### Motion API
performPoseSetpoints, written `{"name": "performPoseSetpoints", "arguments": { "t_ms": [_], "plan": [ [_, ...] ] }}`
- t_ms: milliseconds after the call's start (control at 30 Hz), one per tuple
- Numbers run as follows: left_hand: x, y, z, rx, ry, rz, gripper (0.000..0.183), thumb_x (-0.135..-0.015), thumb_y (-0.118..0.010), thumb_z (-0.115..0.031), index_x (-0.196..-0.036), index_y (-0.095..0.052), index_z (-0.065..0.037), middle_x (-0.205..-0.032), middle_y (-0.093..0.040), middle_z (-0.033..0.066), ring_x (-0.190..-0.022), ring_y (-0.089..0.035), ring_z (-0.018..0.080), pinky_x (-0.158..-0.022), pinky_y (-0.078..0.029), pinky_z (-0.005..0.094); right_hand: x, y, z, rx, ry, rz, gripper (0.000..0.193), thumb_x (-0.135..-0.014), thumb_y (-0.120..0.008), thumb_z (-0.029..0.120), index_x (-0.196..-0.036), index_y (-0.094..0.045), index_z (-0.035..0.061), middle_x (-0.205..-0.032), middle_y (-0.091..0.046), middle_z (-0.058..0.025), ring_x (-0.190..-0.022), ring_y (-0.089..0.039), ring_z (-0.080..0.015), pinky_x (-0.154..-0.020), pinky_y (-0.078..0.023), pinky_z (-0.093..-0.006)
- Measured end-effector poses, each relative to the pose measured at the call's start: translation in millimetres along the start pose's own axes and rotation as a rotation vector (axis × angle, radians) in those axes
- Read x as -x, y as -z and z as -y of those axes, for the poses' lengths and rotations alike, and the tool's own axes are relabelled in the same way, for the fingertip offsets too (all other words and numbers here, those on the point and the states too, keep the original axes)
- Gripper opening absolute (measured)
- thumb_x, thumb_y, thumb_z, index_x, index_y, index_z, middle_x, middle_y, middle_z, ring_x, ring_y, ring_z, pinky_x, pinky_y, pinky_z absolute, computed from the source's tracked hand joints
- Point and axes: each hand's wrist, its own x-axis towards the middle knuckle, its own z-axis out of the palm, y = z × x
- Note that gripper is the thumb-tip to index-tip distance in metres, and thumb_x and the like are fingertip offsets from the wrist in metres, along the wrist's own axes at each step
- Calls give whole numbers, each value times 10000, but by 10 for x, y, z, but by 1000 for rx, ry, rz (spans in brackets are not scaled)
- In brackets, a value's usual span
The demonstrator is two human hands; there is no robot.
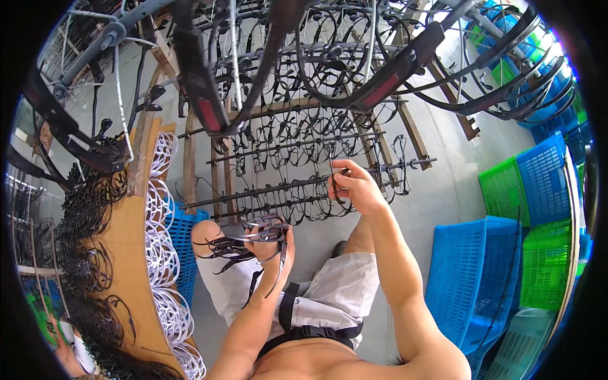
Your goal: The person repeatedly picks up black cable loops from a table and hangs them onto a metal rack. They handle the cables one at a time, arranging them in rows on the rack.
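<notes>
Pinching, between thumb and fingertips (pixel 342 166) of the right hand (pixel 360 190), a thin dark frame (pixel 332 180), holding it roughly upright before the near right part of a rack (pixel 278 188); not showing clearly whether touching the rack. Clasping in the left hand (pixel 272 247), with fingers curled round, a bundle of dark frames (pixel 263 233), holding it above the left thigh. Facing row upon row of similar frames strung on dark rods, over a smooth, pale grey floor (pixel 408 202). Being bordered on the left by a tan board (pixel 120 272), lined with white hoops (pixel 161 259) along its near edge. Being flanked on the right by a blue basket (pixel 453 272) and green baskets (pixel 546 263). Being overhung by dark strips (pixel 209 114) bearing red patches.
</notes>
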Motion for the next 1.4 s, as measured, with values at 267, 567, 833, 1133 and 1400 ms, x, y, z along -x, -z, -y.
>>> {"name": "performPoseSetpoints", "arguments": {
  "t_ms": [267,567,833,1133,1400],
  "plan": [
    [-21,-91,-28,98,109,-46,193,-736,-767,-142,-843,-635,-50,-790,-657,21,-898,-588,193,-885,-352,376,-112,54,-193,105,101,-200,260,-918,-529,53,-1171,-514,-7,-851,-589,-76,-666,-575,-122,-601,-487,-255],
    [-2,-95,3,16,-7,-58,378,-769,-729,-21,-1030,-456,-10,-818,-655,58,-755,-634,131,-716,-476,236,-175,20,-205,94,186,-221,260,-926,-525,55,-1174,-509,-20,-851,-585,-71,-653,-560,-111,-575,-471,-238],
    [89,-232,99,172,72,-9,416,-782,-720,-19,-1066,-416,-7,-832,-659,70,-765,-641,132,-699,-481,229,-153,18,-301,140,256,-230,251,-925,-534,63,-1162,-519,-20,-856,-587,-72,-647,-553,-102,-567,-467,-235],
    [-143,-10,-81,123,-33,-136,253,-782,-730,-47,-933,-532,0,-804,-656,67,-722,-621,181,-736,-457,319,24,46,-180,83,206,-216,169,-923,-551,69,-1072,-545,-10,-862,-609,-87,-689,-589,-122,-601,-496,-246],
    [-182,-190,-22,186,108,-178,270,-813,-725,-80,-981,-527,-4,-814,-657,60,-722,-607,162,-727,-468,298,173,26,-39,182,85,-202,148,-915,-565,105,-988,-571,-24,-847,-633,-97,-716,-639,-150,-640,-545,-269]
  ]
}}
